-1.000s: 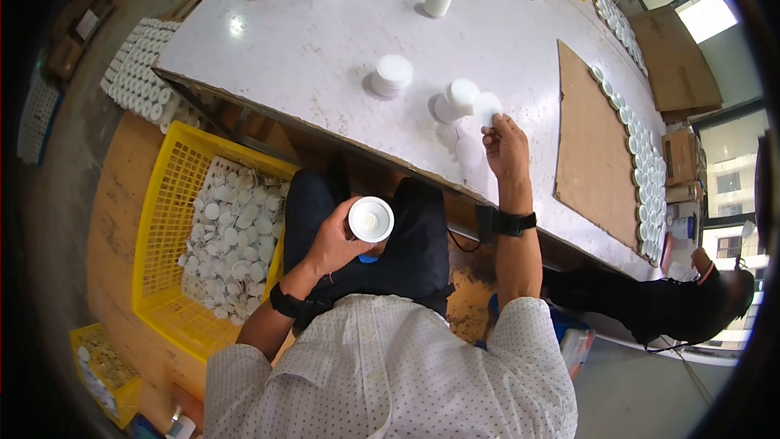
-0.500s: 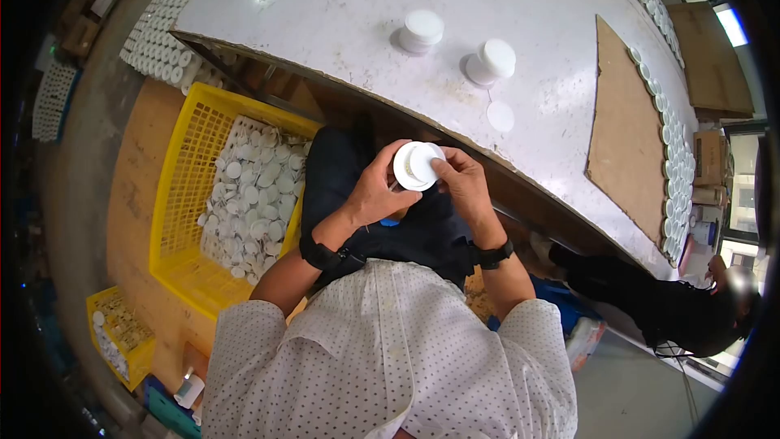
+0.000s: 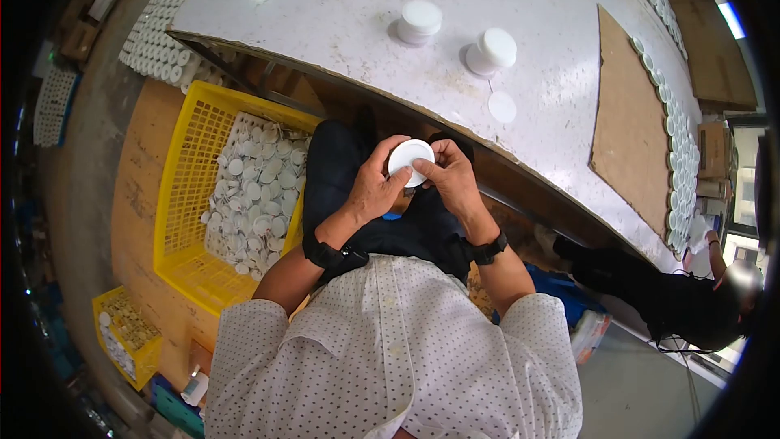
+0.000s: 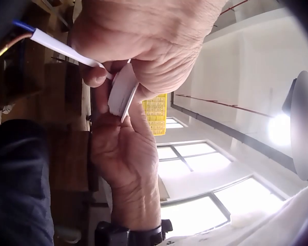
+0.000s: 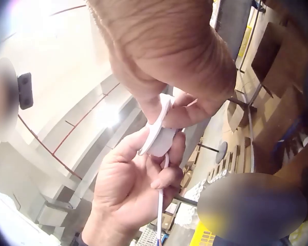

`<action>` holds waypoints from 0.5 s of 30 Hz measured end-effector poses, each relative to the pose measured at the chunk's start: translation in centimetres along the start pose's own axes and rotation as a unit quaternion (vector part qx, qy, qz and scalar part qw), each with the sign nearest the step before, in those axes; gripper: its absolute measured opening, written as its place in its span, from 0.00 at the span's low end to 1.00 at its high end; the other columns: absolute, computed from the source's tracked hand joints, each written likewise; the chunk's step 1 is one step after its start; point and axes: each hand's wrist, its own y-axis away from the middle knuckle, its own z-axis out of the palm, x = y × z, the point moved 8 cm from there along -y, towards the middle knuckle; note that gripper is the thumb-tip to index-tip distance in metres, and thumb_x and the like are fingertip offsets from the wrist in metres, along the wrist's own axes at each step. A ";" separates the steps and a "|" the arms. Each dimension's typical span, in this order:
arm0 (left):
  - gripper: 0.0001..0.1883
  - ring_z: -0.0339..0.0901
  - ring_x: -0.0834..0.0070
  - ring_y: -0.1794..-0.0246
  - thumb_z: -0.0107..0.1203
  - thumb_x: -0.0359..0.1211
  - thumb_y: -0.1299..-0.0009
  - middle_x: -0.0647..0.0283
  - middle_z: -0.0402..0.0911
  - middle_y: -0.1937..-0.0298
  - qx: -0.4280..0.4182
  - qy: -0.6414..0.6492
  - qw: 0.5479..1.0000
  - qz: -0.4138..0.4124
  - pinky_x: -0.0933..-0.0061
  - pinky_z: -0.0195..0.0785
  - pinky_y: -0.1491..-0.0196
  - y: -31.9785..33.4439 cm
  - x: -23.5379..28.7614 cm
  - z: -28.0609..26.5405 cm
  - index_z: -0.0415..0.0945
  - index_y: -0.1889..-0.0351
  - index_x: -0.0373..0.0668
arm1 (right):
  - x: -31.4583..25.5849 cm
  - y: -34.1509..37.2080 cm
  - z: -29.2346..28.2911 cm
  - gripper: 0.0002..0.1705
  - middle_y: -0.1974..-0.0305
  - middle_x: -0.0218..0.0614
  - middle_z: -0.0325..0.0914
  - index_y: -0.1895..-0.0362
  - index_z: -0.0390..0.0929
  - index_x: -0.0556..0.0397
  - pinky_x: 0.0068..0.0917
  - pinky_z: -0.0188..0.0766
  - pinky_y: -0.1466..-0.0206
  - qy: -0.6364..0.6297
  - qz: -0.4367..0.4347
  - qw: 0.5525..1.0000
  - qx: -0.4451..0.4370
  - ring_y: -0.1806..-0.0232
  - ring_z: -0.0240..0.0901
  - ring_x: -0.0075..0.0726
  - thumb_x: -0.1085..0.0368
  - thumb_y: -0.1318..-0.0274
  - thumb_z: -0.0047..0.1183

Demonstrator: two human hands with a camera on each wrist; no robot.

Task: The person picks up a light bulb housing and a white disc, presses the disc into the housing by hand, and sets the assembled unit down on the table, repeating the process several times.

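Observation:
Over the lap, both hands hold a small round white downlight [image 3: 404, 158], its white disc face up in the head view. My left hand [image 3: 375, 184] grips the body from the left, thumb at the rim. From the right, my right hand [image 3: 458, 189] pinches the edge, its thumb pressing on the face. A white cable [image 4: 61, 49] with blue and copper-coloured wire ends comes out beneath the lamp, beside the left fingers. In the right wrist view the left hand [image 5: 127, 185] has its fingers curled around the body and cable. The lamp's underside is partly hidden by fingers.
Two similar white lamps [image 3: 421, 18] stand on the white table [image 3: 325, 8], with a loose white disc [image 3: 502, 106] nearer the edge. At left a yellow crate [image 3: 185, 264] holds many white discs. Cardboard [image 3: 630, 138] and rows of lamps lie right; another person [image 3: 650, 284] is beyond.
The right hand brought a white disc from the table to the lamp in the left hand. The disc, offset half a second ago, now sits level within the rim, with the right thumb on it.

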 end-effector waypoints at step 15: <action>0.18 0.75 0.75 0.64 0.53 0.31 0.38 0.63 0.77 0.64 0.140 -0.023 0.984 -0.107 0.77 0.68 0.61 0.6 -4.1 -5.6 0.67 0.51 0.39 | -3.0 0.5 -1.6 0.12 0.74 0.25 0.70 0.63 0.71 0.57 0.15 0.64 0.69 0.170 -0.105 0.978 0.056 0.72 0.66 0.17 0.69 0.53 0.58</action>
